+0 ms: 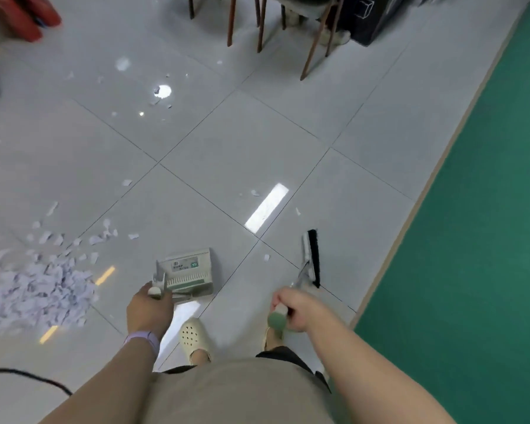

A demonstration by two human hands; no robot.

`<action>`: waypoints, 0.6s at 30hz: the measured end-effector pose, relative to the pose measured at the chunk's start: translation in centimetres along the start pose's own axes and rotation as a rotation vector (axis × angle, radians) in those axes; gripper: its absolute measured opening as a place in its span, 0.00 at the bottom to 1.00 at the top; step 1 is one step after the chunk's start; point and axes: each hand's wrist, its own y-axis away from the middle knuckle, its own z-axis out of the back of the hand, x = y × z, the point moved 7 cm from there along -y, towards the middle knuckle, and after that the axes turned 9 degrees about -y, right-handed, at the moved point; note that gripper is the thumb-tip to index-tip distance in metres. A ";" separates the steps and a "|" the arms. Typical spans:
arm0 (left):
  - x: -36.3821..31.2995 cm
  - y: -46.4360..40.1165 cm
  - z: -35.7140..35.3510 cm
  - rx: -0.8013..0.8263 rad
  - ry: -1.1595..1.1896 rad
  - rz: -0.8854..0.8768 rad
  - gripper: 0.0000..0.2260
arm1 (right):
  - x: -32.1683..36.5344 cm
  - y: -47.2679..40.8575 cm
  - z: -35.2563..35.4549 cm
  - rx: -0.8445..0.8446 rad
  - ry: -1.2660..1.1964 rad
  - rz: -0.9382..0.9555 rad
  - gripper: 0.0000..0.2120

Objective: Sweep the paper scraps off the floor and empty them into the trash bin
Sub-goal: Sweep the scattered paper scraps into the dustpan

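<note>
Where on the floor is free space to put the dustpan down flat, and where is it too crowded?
Bare tiles lie between the dustpan and the broom head, and ahead toward the chair legs. Crowded: the scrap pile at left, with loose scraps scattered beyond it.

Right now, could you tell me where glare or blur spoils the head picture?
In the head view, ceiling lights glare off the glossy floor, brightest in one strip and a round spot. The paper scraps at left and the red object are smeared by motion blur. The wide lens bends the green mat edge.
</note>
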 end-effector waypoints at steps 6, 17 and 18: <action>0.3 3.9 -1.3 -0.055 0.049 0.065 0.11 | 0.7 -1.7 -6.7 0.217 0.170 -0.113 0.11; -3.5 4.5 -1.9 -0.114 0.153 0.112 0.05 | 14.7 3.1 -0.1 0.517 -0.182 -0.075 0.14; -4.2 4.3 -2.3 -0.108 0.156 0.105 0.06 | 15.1 3.6 1.1 0.488 -0.194 -0.054 0.12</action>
